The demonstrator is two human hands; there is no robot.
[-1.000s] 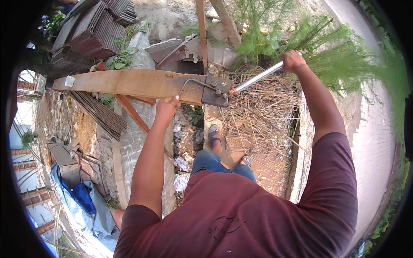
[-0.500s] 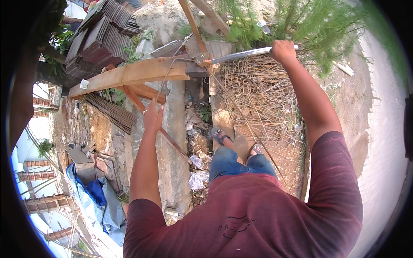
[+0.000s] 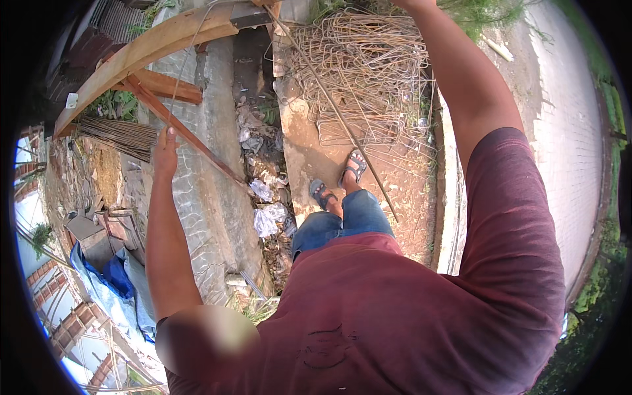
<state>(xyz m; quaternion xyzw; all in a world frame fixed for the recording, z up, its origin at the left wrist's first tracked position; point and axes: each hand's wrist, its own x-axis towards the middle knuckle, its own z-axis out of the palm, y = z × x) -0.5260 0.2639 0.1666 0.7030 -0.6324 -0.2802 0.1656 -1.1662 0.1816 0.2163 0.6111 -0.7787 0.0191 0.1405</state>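
My left hand [image 3: 166,150] is closed round the lower end of a thin metal rod [image 3: 187,62]. From there the rod rises across a curved-looking wooden beam [image 3: 151,51] and bends over near the top edge. Only the wrist side of my right hand [image 3: 416,3] shows at the top edge; its fingers and anything in them are cut off. Below it lies a heap of bent metal rods [image 3: 368,72]. A second long rod [image 3: 336,108] slants from the beam's right end down past my feet.
A red-brown wooden brace [image 3: 187,135] props the beam beside a concrete strip [image 3: 220,197]. Straight rods [image 3: 118,136] lie bundled at left. White plastic litter [image 3: 268,219] fills the gutter. A blue tarp [image 3: 118,280] lies lower left; a pale wall [image 3: 569,131] runs along the right.
The view has shifted, so the beam and heap sit higher. My right hand, earlier gripping a silver metal bar, has moved mostly out of the top edge. My left hand remains on the thin rod.
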